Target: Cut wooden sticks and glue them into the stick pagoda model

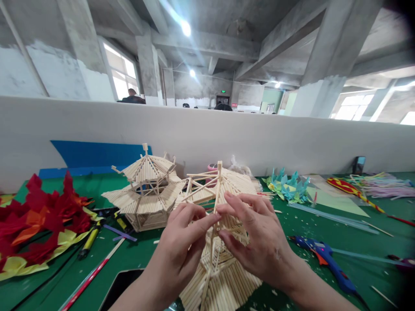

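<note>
A model pagoda made of thin wooden sticks (217, 272) lies tilted in front of me on the green mat (136, 255). My left hand (181, 242) pinches one of its sticks near the roof frame, fingers closed. My right hand (256, 237) holds the model's upper tier from the right, thumb and fingers pressed on the sticks. A second, finished stick pagoda (147, 194) stands upright just behind to the left.
Red and yellow paper flowers (39, 224) lie at the left, with pens (89, 242) beside them. A blue glue gun (327, 259) lies at the right. Green-blue paper shapes (287, 183) and coloured straws (382, 185) sit at the back right. A white partition wall (292, 138) runs behind the table.
</note>
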Available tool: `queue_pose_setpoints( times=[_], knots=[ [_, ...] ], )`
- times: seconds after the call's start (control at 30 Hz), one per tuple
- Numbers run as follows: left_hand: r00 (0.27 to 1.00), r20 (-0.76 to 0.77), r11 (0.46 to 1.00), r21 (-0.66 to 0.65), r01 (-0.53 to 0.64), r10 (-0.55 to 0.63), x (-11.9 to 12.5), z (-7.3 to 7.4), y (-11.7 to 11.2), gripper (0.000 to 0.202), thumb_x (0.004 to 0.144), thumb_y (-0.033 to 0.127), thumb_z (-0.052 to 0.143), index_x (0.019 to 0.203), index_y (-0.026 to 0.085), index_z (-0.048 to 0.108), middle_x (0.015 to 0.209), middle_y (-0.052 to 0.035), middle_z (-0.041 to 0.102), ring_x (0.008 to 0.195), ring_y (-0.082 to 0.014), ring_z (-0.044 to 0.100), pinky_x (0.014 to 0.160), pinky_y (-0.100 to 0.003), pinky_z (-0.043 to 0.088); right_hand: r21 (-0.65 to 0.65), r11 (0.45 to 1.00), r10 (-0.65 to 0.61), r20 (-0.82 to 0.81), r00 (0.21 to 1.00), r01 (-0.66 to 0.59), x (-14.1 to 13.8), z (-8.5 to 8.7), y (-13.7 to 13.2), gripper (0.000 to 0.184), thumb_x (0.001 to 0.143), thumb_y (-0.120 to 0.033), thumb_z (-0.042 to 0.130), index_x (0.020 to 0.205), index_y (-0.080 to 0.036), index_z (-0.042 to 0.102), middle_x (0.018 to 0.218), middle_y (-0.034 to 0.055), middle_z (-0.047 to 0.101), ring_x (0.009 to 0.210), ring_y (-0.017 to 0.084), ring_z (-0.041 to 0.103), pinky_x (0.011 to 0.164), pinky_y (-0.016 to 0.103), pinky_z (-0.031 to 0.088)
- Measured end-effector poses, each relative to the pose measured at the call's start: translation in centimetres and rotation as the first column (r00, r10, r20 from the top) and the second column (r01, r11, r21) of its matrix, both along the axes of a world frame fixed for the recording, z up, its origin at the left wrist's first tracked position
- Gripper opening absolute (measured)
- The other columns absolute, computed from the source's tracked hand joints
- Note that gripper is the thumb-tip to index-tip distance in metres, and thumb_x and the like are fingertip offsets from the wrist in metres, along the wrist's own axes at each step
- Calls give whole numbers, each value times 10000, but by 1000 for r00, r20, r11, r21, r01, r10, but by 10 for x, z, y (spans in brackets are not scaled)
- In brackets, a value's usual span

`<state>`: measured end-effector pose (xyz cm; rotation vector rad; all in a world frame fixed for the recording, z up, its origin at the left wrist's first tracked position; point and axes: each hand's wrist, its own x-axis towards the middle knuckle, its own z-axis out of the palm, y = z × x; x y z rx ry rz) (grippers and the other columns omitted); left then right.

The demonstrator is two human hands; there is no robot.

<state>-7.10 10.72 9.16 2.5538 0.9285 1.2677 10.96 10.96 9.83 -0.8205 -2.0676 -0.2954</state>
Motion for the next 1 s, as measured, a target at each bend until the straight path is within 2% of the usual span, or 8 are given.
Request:
queue_pose_setpoints(
  times=[0.27, 0.47, 0.63, 0.8, 0.93, 1.0],
  knots=[
    [1000, -3, 999, 31, -6, 6, 0, -4, 1, 481, 792, -6, 362, 1172, 270, 468, 897, -44, 454, 825, -173, 431, 670, -327, 417, 41, 999, -4, 29, 1000, 3, 1, 1, 0, 582, 764, -185, 552, 1285, -182, 294, 963, -44, 665, 995, 173, 460, 918, 353, 273],
    [992, 117, 994, 95, -51, 40, -5, -5, -1, 436, 778, -18, 395, 1153, 185, 487, 913, -54, 479, 820, -155, 455, 680, -295, 416, 38, 999, 5, 7, 1000, -5, 0, 1, 0, 597, 752, -188, 568, 1283, -183, 294, 954, -46, 664, 983, 175, 468, 907, 351, 290],
    [997, 38, 974, 215, -69, 63, -3, -7, -1, 435, 760, -34, 405, 1123, 179, 512, 891, -53, 485, 837, -172, 437, 689, -336, 396, 43, 999, 2, 3, 1000, -2, -1, 0, 1, 605, 745, -187, 575, 1283, -186, 299, 943, -42, 670, 973, 181, 477, 891, 357, 301],
    [995, 15, 966, 236, -104, 103, 0, -7, -2, 447, 759, -34, 415, 1135, 196, 487, 889, -51, 492, 834, -173, 440, 686, -342, 405, 73, 996, 46, -7, 999, -46, 3, -4, 1, 661, 742, -139, 580, 1309, -236, 255, 925, -57, 685, 942, 174, 517, 859, 361, 327],
    [988, 11, 932, 331, -152, 157, -1, -8, -8, 413, 733, -41, 466, 1098, 148, 503, 890, -53, 488, 830, -173, 436, 699, -345, 401, 136, 985, 117, -75, 990, -106, 7, -4, -4, 696, 721, -72, 589, 1304, -269, 264, 879, -66, 696, 890, 165, 547, 812, 356, 380],
    [984, 13, 907, 386, -171, 180, -1, -7, -14, 381, 718, -32, 503, 1066, 123, 517, 897, -58, 487, 842, -180, 430, 699, -342, 400, 111, 985, 146, -133, 980, -131, 9, 0, -7, 673, 717, -51, 580, 1288, -264, 296, 867, -59, 692, 879, 167, 549, 836, 372, 377]
  ],
)
